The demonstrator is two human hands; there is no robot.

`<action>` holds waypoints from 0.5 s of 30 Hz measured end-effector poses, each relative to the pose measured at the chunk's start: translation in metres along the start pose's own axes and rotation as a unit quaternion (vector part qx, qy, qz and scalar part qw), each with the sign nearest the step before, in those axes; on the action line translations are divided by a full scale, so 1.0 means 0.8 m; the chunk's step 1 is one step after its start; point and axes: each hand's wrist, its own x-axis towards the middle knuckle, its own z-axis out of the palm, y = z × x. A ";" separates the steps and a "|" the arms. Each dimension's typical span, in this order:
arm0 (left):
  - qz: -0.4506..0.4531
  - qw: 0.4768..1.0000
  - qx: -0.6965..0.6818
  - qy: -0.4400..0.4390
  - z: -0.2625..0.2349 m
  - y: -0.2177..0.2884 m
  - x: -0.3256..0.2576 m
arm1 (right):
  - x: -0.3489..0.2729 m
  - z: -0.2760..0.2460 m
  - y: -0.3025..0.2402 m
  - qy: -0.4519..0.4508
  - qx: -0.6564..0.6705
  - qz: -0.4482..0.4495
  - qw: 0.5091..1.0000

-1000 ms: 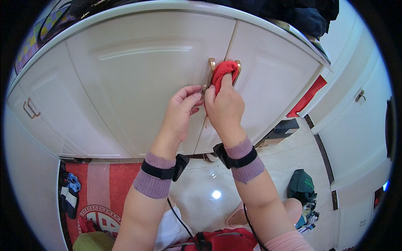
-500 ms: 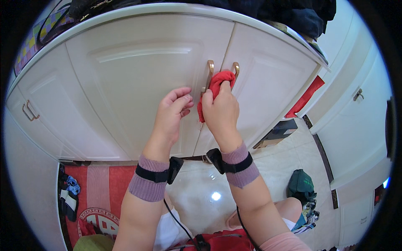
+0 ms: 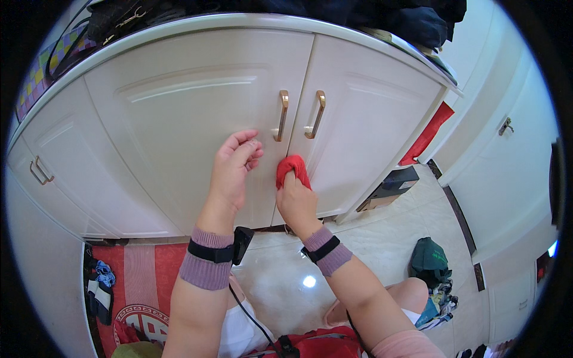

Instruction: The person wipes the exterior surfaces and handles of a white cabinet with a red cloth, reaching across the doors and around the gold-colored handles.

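- Background: a white cabinet (image 3: 185, 131) spans the upper part of my head view; dark clothing (image 3: 394, 21) lies on its counter (image 3: 239, 22), and a pale tiled floor (image 3: 382, 238) extends below.
- Red cloth (image 3: 292, 164): bunched into a pad, it lies at the seam between two cabinet doors; I cannot tell how firmly it presses there.
- Right hand (image 3: 297, 203): I see its grip closed around the cloth, which projects past the fingers on the cabinet side.
- Left hand (image 3: 234, 161): its grip is loosely half-curled, with nothing visible inside, before the wider door and to the left of the cloth.
- Governing relation: the cloth sits below the lower ends of the left handle (image 3: 283, 116) and the right handle (image 3: 318, 116), apart from both.
- Axes: both handles run lengthwise up the doors, roughly along the seam; the crumpled cloth shows me no clear long axis.
- Nearness: the right hand has the cloth; the left is near the left handle, not touching. From the right grip, I judge both handles to lie upward.
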 end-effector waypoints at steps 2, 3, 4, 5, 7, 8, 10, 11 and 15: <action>0.003 1.000 0.001 -0.002 0.002 -0.001 -0.003 | -0.023 0.017 0.026 -0.004 0.013 0.012 1.000; -0.006 1.000 0.014 0.005 -0.002 0.000 -0.003 | -0.024 0.014 0.027 -0.010 0.033 0.019 0.999; -0.016 0.999 0.026 0.012 -0.005 0.001 -0.002 | -0.026 0.008 0.033 0.034 0.078 0.020 0.996; -0.015 0.999 0.027 0.016 -0.007 0.001 -0.002 | -0.017 -0.005 0.032 0.124 0.124 0.012 0.984; -0.024 0.999 0.031 0.009 -0.002 -0.001 -0.003 | 0.029 -0.061 0.038 0.239 0.142 -0.036 0.960; -0.028 0.999 0.033 0.015 -0.005 -0.001 -0.003 | 0.056 -0.089 0.029 0.287 0.111 -0.056 0.950; -0.020 0.999 0.047 0.005 -0.005 -0.002 0.001 | 0.113 -0.144 0.028 0.346 0.052 -0.114 0.930; -0.025 0.998 0.049 0.008 -0.007 -0.003 0.001 | 0.137 -0.159 0.028 0.373 0.040 -0.140 0.916; -0.019 0.999 0.038 0.020 -0.008 -0.001 0.001 | 0.159 -0.153 0.027 0.349 0.009 -0.158 0.924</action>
